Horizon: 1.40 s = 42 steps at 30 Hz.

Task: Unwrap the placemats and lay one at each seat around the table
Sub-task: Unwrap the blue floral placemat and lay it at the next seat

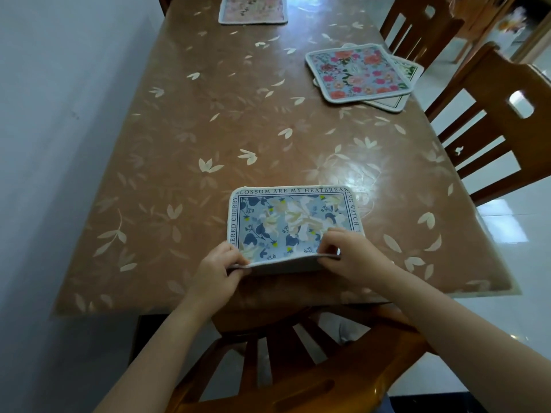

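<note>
Placemat [293,222] near edge pinched by both hands.

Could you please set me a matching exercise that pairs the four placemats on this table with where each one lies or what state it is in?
Things:
1. lettered blue mat
2. red-flowered mat
3. pale pink mat
4. cream mat

Places or states:
A. at the far end of the table
B. mostly hidden beneath another mat
C. near edge lifted, pinched by the left hand and the right hand
D. lying on top of another mat, by the right side

Pairs: 1-C, 2-D, 3-A, 4-B.
</note>
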Each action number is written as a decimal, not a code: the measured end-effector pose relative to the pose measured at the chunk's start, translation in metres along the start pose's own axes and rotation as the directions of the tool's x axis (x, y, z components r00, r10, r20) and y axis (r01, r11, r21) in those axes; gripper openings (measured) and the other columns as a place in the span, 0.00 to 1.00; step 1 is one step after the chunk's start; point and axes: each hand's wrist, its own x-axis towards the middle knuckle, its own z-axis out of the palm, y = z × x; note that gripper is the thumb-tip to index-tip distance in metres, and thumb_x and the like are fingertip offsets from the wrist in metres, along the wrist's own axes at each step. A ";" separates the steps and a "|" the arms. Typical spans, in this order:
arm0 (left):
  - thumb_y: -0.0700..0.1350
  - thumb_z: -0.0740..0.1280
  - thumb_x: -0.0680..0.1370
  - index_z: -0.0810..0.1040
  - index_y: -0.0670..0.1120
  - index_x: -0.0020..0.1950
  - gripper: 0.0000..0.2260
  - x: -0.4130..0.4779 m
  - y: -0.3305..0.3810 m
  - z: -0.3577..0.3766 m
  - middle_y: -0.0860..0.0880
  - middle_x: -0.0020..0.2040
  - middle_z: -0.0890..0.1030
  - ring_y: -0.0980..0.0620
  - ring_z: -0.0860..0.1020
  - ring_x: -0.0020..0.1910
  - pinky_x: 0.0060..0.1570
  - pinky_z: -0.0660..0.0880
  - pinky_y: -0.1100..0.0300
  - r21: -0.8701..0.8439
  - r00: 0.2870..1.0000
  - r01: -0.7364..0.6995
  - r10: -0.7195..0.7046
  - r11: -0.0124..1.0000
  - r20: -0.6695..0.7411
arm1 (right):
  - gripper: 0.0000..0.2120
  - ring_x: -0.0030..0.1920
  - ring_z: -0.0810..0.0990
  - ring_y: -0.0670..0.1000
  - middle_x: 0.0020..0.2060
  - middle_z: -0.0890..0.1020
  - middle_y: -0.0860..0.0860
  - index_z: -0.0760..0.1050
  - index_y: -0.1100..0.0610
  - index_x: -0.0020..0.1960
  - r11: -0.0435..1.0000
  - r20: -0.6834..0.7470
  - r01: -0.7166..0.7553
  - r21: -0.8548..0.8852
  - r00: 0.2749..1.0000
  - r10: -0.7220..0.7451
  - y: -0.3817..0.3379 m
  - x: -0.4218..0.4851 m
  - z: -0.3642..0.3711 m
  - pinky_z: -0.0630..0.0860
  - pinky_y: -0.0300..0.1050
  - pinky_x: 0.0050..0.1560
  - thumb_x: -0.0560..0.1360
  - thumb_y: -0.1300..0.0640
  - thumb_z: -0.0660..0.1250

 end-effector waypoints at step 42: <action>0.29 0.64 0.68 0.78 0.40 0.53 0.15 0.019 -0.048 -0.006 0.41 0.52 0.78 0.41 0.74 0.52 0.54 0.69 0.46 0.242 0.959 0.201 -0.139 0.949 -0.248 | 0.05 0.45 0.77 0.51 0.45 0.82 0.56 0.78 0.59 0.46 0.870 -0.011 -0.258 0.420 0.957 0.289 -0.093 0.105 0.135 0.68 0.36 0.42 0.71 0.61 0.66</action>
